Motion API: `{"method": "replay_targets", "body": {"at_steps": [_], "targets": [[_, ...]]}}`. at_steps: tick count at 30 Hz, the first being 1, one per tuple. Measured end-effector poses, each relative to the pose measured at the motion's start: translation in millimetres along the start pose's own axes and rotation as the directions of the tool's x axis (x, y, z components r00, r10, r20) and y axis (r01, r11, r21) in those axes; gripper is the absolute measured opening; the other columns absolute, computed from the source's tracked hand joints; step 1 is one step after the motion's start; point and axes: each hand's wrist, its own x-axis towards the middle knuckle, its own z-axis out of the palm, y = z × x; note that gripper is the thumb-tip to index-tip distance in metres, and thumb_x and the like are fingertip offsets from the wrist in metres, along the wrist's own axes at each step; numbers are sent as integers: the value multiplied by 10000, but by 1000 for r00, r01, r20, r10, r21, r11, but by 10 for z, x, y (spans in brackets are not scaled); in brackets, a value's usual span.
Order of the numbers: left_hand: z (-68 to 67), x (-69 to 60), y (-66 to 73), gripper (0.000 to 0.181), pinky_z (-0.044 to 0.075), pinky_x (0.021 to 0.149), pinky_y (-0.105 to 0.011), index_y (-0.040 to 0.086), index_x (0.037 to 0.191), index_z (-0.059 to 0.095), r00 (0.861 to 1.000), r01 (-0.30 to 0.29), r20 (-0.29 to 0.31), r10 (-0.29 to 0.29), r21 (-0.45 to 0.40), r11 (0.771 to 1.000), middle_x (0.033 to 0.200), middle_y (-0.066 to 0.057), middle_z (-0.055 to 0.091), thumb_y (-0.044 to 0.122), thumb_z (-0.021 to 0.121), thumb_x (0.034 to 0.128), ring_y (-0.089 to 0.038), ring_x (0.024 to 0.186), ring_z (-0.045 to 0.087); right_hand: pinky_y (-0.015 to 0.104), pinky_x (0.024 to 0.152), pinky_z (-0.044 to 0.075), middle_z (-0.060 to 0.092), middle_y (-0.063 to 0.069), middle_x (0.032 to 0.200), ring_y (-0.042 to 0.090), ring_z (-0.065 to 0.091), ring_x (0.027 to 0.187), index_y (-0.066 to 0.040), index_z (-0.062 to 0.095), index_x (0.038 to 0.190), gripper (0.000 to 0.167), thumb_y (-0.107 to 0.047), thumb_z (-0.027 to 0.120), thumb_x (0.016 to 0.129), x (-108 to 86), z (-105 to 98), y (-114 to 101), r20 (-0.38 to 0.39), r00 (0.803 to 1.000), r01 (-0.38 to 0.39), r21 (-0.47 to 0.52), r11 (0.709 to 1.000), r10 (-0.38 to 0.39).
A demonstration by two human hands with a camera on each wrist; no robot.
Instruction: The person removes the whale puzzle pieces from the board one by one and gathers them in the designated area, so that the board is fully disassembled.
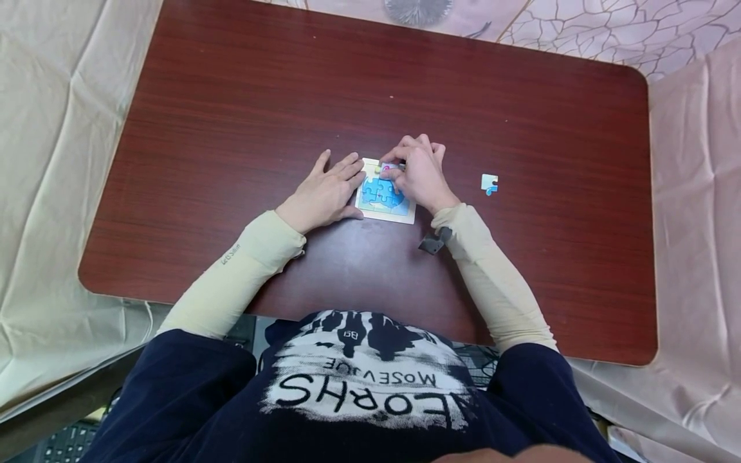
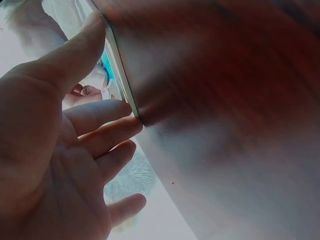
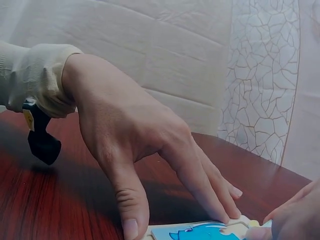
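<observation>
Currently, a pink-marked puzzle piece (image 1: 386, 168) is pinched by the right hand (image 1: 422, 172) at the far side of the puzzle board (image 1: 385, 217), whose left edge is touched on the desk (image 1: 231, 128) by the spread-fingered left hand (image 1: 325, 196).

Fabric-Lined on Three Sides

A dark red-brown table (image 1: 260, 96), wood-grained and rounded at its visible corners, dominated the space. Creased cream cloth (image 1: 35, 128) hung at left, a pale pinkish drape (image 1: 695, 225) at right. Beyond the far edge, a light backdrop (image 1: 608, 32) carried crackled lines and a spiky grey motif (image 1: 419, 9). Soft light whitened the table's near part.
</observation>
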Motion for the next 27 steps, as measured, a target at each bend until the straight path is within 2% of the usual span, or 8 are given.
{"method": "replay_targets", "body": {"at_steps": [18, 27], "targets": [[-33, 3, 13, 844, 52, 1144, -580, 21, 1481, 380, 1000, 5, 24, -5, -10, 1000, 1566, -125, 295, 548, 636, 874, -240, 1481, 126, 438, 887, 176, 605, -72, 870, 170, 421, 950, -211, 789, 955, 189, -302, 809, 790, -23, -28, 33, -50, 998, 48, 46, 998, -46], [-27, 1, 18, 838, 47, 1146, -576, 24, 1481, 383, 1000, 7, 28, -7, -8, 1000, 1568, -126, 290, 545, 637, 875, -239, 1482, 121, 411, 876, 176, 608, -89, 914, 150, 414, 936, -224, 790, 1016, 150, -246, 724, 883, -58, -47, 59, -22, 998, 63, 71, 995, -62]]}}
